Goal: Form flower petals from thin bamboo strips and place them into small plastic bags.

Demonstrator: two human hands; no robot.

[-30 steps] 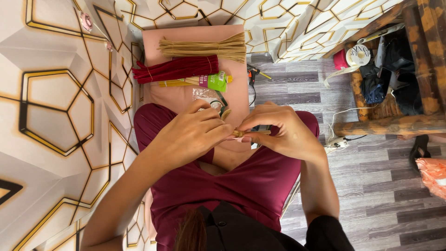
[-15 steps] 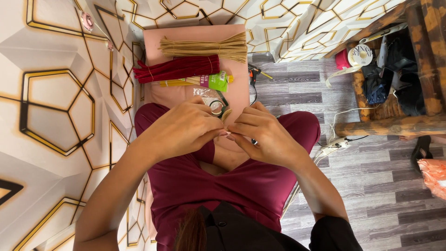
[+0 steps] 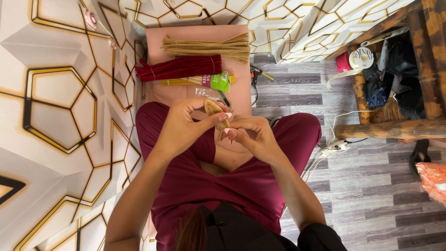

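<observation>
Both hands meet above my lap, over maroon trousers. My left hand [image 3: 186, 125] pinches a small tan leaf-shaped piece [image 3: 213, 108] between thumb and fingers, so that it sticks up from the fingertips. My right hand [image 3: 253, 137] grips the lower end of the same piece, its fingertips touching the left hand's. Just beyond the hands lies a pink board [image 3: 162, 39] with a bundle of tan straws [image 3: 204, 46], a bundle of dark red sticks [image 3: 179, 68] and a few yellow sticks with a green wrapper [image 3: 218, 81].
A white wall panel with gold hexagon lines [image 3: 60, 107] fills the left side. A glue gun [image 3: 256, 73] lies on the grey plank floor [image 3: 371, 186]. At right stand a wooden frame [image 3: 385, 128], a ribbon spool [image 3: 362, 58] and a white cable [image 3: 332, 146].
The hands have shifted slightly and turned. The tan piece, hidden between the fingers before, now stands up in view at the left hand's fingertips.
</observation>
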